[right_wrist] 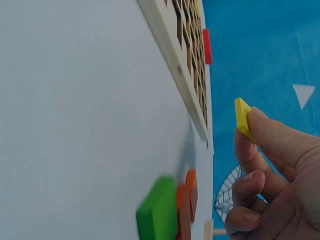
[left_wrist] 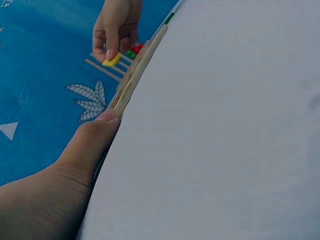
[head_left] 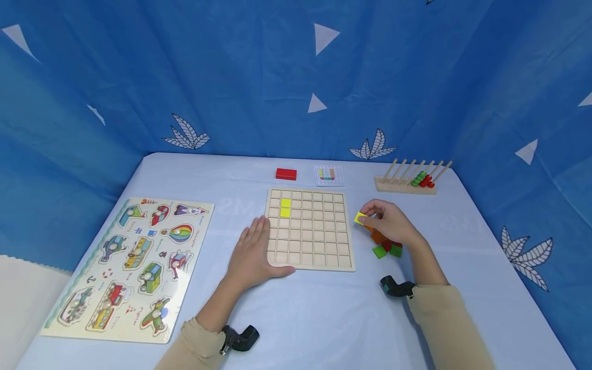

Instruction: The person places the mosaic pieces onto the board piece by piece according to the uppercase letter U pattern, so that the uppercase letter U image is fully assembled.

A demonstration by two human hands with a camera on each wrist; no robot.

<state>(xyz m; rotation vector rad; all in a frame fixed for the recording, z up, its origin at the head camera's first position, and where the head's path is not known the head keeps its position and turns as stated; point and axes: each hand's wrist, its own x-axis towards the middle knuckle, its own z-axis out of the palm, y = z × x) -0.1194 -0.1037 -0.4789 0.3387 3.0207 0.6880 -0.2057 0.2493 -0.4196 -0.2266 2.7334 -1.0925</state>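
A wooden grid board (head_left: pixel 319 231) lies flat, with two yellow tiles (head_left: pixel 285 207) in adjoining cells near its upper left. My left hand (head_left: pixel 250 254) rests along the board's left edge, fingers straight, thumb at the lower left edge; the left wrist view shows the thumb (left_wrist: pixel 90 140) against the rim. To the right of the board, my right hand (head_left: pixel 390 221) pinches a yellow tile (head_left: pixel 360 218) between thumb and fingers. In the right wrist view that tile (right_wrist: pixel 243 120) is held up off the table. Orange, red and green pieces (head_left: pixel 380 252) lie below the right hand.
A picture puzzle board (head_left: pixel 129 267) lies at the left. Behind the grid board are a red block (head_left: pixel 286 174) and a small pattern card (head_left: pixel 329 176). At the back right stands a wooden peg rack (head_left: pixel 404 186) with green and red beads. Blue cloth (head_left: pixel 259 77) hangs behind the table.
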